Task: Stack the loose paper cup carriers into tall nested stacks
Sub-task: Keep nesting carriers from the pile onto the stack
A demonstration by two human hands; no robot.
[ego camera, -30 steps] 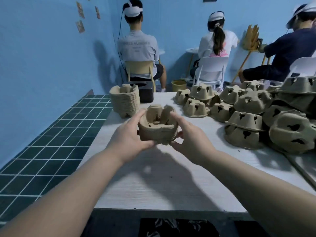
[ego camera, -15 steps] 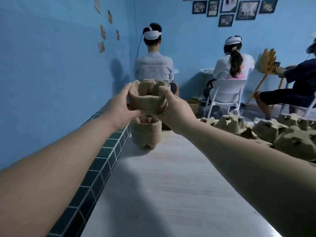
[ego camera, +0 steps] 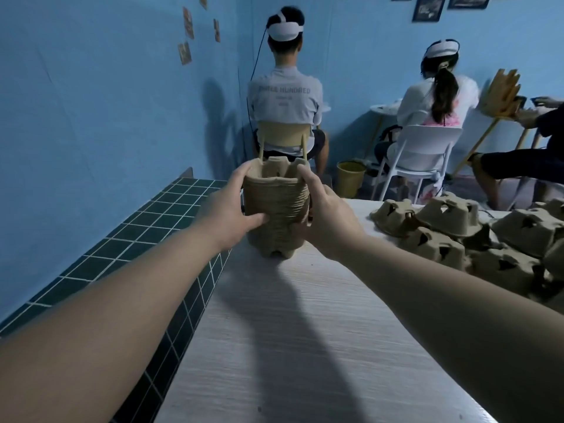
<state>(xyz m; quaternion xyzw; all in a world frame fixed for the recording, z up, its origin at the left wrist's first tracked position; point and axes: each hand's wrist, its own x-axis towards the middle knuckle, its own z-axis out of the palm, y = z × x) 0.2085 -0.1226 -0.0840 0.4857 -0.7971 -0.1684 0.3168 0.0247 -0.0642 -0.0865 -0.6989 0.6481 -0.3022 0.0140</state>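
A tall nested stack of brown pulp cup carriers (ego camera: 276, 209) stands on the white table (ego camera: 305, 331) near its far left corner. My left hand (ego camera: 230, 209) grips the stack's left side, thumb in front and fingers up at the rim. My right hand (ego camera: 328, 213) holds the right side, with the thumb at the top edge. The stack's base rests on the table. A heap of loose carriers (ego camera: 457, 236), lying upside down, covers the table's right side.
A dark green tiled ledge (ego camera: 152, 227) runs along the table's left edge under a blue wall. Beyond the table sit three people on chairs with their backs turned. A yellow bin (ego camera: 351, 178) stands on the floor behind the table.
Both hands carried a small nested bundle from the table's middle to the far left stack and lowered it on. The bundle now sits nested, making one taller stack.
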